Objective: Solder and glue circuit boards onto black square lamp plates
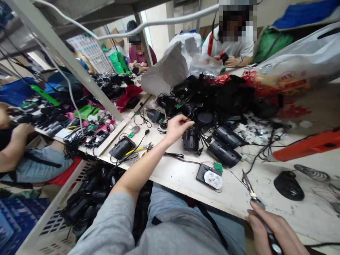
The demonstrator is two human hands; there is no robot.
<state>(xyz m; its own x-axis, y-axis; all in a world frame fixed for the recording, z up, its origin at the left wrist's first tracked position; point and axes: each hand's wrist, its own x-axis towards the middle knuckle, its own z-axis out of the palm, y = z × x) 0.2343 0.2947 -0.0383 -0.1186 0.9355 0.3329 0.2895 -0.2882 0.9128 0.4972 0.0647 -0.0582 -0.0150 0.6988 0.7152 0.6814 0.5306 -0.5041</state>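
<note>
A long white table (pixel 170 177) runs across the view, with a grey metal shelf post (pixel 71 60) slanting in front of its far left stretch and partly blocking the work beyond it. A large white plastic sack (pixel 297 56) slumps at the far right edge of the table. Across the table, one co-worker in a white shirt (pixel 228 47) handles a small black object, and another in a maroon shirt (pixel 139 56) sits farther along. A heap of black plastic housings and cables (pixel 209 95) rises between those co-workers and the person's hands, standing in the way of the far side.

The right hand (pixel 276 233) is closed around the dark handle of a soldering iron (pixel 255 200), whose tip points up and left above the table. Just beyond it lie an orange tool (pixel 305 145), a black rounded object (pixel 289 185) and a coiled metal iron stand (pixel 312 173).

The left hand (pixel 177 129) reaches to the middle of the table, its fingers (pixel 186 123) bunched together just above a black cylindrical housing (pixel 190 140). Whether they pinch something small, I cannot tell. Nearer the table's edge, a small green circuit board (pixel 218 167) sits beside a white four-lobed part (pixel 213 179).
</note>
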